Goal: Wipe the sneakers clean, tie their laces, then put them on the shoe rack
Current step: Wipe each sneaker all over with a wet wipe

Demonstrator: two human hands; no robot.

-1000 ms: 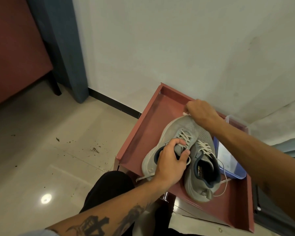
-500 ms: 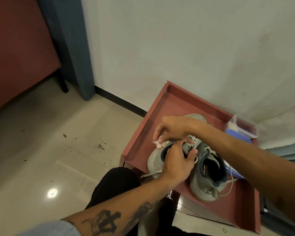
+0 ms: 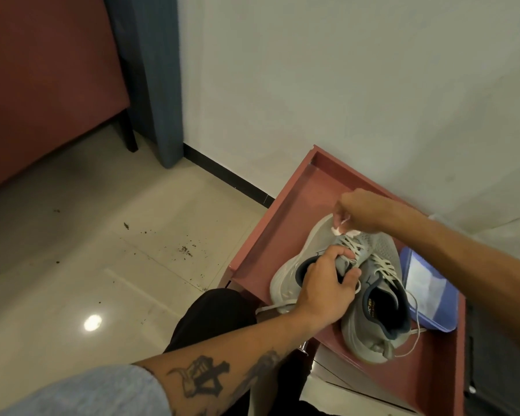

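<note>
The left hand [image 3: 324, 291] curls its fingers [image 3: 335, 254] round the knit grey sneaker [image 3: 309, 244] (its padded tongue); the right hand [image 3: 359, 210] pinches a crumpled white wipe [image 3: 338, 229].

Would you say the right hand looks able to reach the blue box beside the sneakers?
Probably yes: the blue box lies uncovered beside the sneakers, below that forearm, though the right hand pinches a white wipe.

Left hand [image 3: 321, 292] grips sneaker [image 3: 285, 283] by tongue; right hand [image 3: 357, 211] pinches white wipe [image 3: 338, 230] at toe.
</note>
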